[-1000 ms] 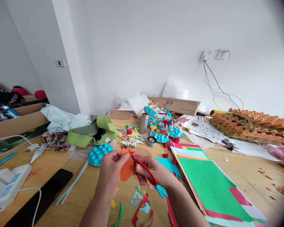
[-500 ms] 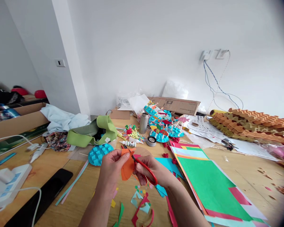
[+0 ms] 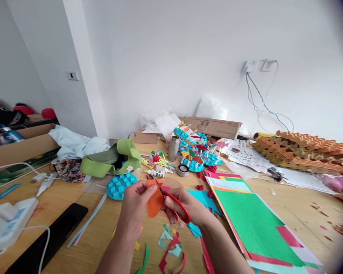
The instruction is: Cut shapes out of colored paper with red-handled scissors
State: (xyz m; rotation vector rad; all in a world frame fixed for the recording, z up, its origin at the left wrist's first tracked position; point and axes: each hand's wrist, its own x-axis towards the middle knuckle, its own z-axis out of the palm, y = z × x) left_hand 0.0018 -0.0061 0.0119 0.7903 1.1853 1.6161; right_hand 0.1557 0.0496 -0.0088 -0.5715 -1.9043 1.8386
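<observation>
My left hand [image 3: 135, 201] pinches a small piece of orange paper [image 3: 154, 199] above the wooden table [image 3: 103, 228]. My right hand [image 3: 185, 207] grips red-handled scissors [image 3: 175, 203], whose blades point up-left into the top edge of the orange paper. Beneath the hands lie several paper scraps [image 3: 170, 243] in red, teal, green and yellow. A teal woven paper disc [image 3: 120, 185] lies just left of and behind my left hand.
A stack of coloured paper sheets [image 3: 254, 220] with green on top lies to the right. A black phone [image 3: 50, 238] and a white charger [image 3: 8, 222] sit at left. A green bag [image 3: 111, 158], glue bottle [image 3: 156, 173], tape roll [image 3: 183, 170], metal flask [image 3: 173, 148] and finished paper crafts [image 3: 196, 150] crowd the middle.
The orange paper has turned slightly in my left hand and the scissors have crept a little further along its edge. Nothing else has moved.
</observation>
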